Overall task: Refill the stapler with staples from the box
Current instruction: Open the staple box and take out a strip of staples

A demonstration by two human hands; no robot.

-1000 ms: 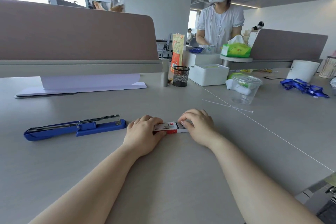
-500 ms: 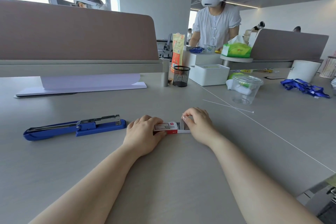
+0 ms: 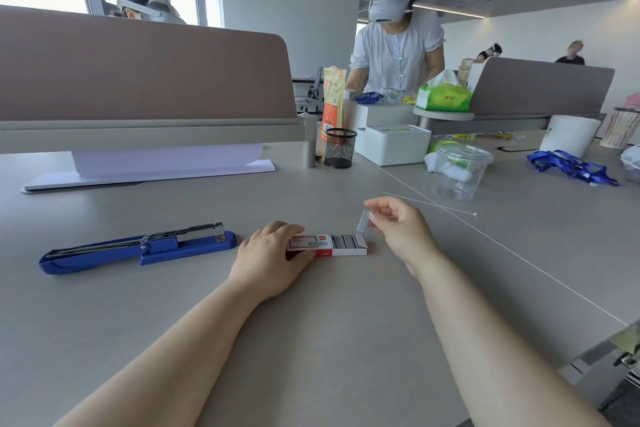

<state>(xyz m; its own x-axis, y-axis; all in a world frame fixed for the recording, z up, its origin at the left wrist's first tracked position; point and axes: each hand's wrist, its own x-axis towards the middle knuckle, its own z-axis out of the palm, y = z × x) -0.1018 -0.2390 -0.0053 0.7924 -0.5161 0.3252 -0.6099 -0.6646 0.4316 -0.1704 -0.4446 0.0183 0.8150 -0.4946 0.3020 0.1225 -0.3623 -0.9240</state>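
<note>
The red and white staple box (image 3: 341, 247) lies on the grey desk, its tray slid out to the right with grey staple strips showing inside. My left hand (image 3: 272, 258) presses on the box's left end and holds it down. My right hand (image 3: 401, 227) hovers just above and right of the box, pinching a short strip of staples (image 3: 363, 221) between thumb and fingers. The blue stapler (image 3: 138, 248) lies to the left of my left hand, swung open with its metal magazine exposed.
A clear plastic tub (image 3: 460, 172), a black mesh pen cup (image 3: 340, 148) and a white box (image 3: 393, 144) stand further back. A thin white stick (image 3: 429, 204) lies right of my hand. Blue lanyards (image 3: 571, 166) lie far right. A person stands behind the desk.
The box tray has been slid out to the right. My right hand has lifted away from the box with a strip of staples in its fingers. My left hand stayed on the box.
</note>
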